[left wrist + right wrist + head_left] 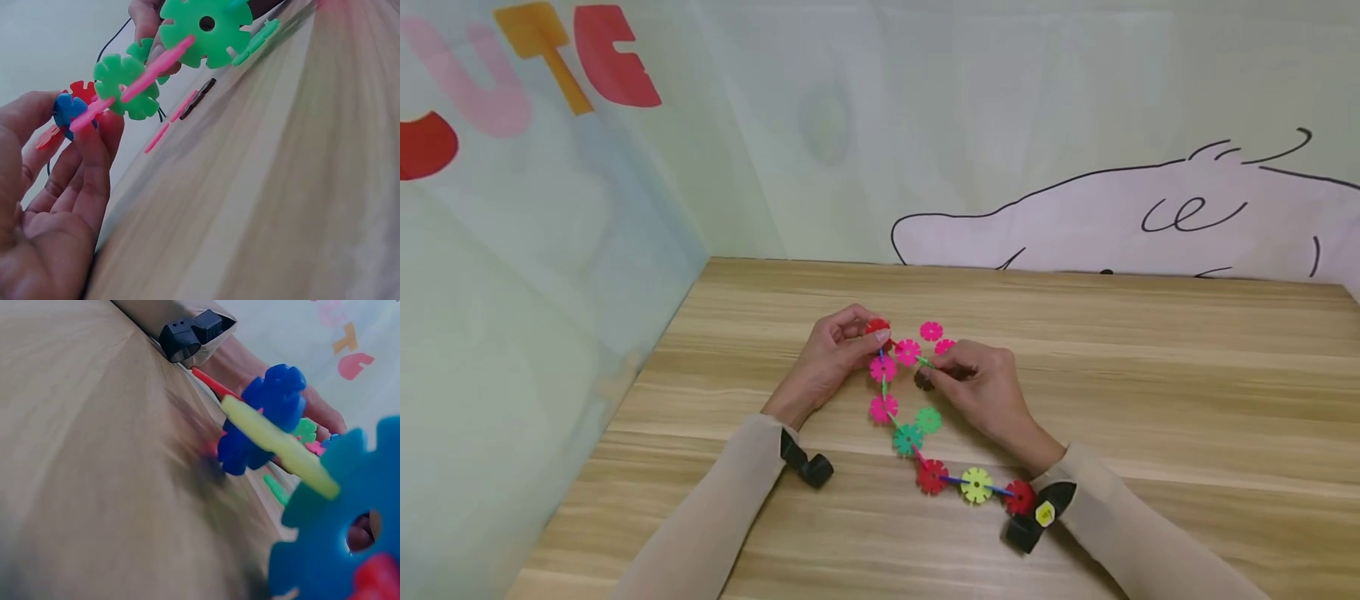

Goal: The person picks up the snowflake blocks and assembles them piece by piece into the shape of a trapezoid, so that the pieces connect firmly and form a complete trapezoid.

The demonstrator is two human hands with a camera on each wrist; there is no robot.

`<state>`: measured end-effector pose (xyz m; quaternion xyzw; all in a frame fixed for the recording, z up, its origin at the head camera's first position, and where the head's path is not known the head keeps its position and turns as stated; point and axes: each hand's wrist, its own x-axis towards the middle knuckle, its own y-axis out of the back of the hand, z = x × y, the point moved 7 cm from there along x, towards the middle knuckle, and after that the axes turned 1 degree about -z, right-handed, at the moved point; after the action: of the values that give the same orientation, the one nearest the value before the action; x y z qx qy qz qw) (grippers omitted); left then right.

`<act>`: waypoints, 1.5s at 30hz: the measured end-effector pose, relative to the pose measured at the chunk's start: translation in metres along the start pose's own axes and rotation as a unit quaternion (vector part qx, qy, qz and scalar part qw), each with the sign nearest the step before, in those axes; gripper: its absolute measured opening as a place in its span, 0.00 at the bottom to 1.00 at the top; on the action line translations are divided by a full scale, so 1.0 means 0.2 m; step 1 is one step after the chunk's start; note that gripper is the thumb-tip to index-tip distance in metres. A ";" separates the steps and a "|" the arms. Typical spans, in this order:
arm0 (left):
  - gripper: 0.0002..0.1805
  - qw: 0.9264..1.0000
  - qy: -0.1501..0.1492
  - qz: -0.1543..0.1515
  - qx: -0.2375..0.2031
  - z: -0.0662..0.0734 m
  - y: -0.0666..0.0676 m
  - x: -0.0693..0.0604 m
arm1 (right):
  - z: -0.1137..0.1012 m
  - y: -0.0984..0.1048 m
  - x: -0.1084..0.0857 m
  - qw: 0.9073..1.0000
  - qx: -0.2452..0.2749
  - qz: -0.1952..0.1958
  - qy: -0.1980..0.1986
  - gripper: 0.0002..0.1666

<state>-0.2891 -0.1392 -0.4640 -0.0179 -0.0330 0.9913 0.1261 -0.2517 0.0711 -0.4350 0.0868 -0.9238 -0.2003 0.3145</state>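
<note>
A curving chain of slotted plastic snowflake discs, flat and edge-on pieces alternating, is between my hands over the table. My left hand [838,346] pinches a red disc [877,330] at the chain's far end, thumb on top. From it, pink discs [883,368] run down to a teal disc [908,439], then to a yellow-green disc [977,485] and a red disc [1019,497] near my right wrist. My right hand [988,387] pinches a green disc [926,362], seen edge-on, against a pink disc [907,352]. In the left wrist view, left fingertips [111,128] touch a blue piece [70,110].
Loose pink discs [932,332] and a dark brown disc [923,379] lie beside my right fingers. A light green disc [928,419] is by the teal one. The wood-grain table [760,308] meets printed cloth walls [760,167] behind and at left.
</note>
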 end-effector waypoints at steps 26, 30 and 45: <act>0.21 0.996 0.018 -0.051 0.076 -0.04 0.00 0.00 | 0.05 -0.02 0.00 0.996 0.022 -0.063 -0.053 0.10; 0.21 0.996 0.015 -0.050 0.074 -0.04 -0.01 0.00 | 0.11 0.06 0.02 0.996 0.004 -0.049 -0.068 0.07; 0.28 0.995 0.007 -0.050 0.088 -0.01 -0.02 0.00 | 0.22 0.08 0.09 0.979 -0.153 -0.109 -0.085 0.15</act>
<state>-0.2891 -0.1352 -0.4659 -0.0119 0.0540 0.9827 0.1765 -0.2927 0.0934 -0.4502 0.1201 -0.8907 -0.3788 0.2207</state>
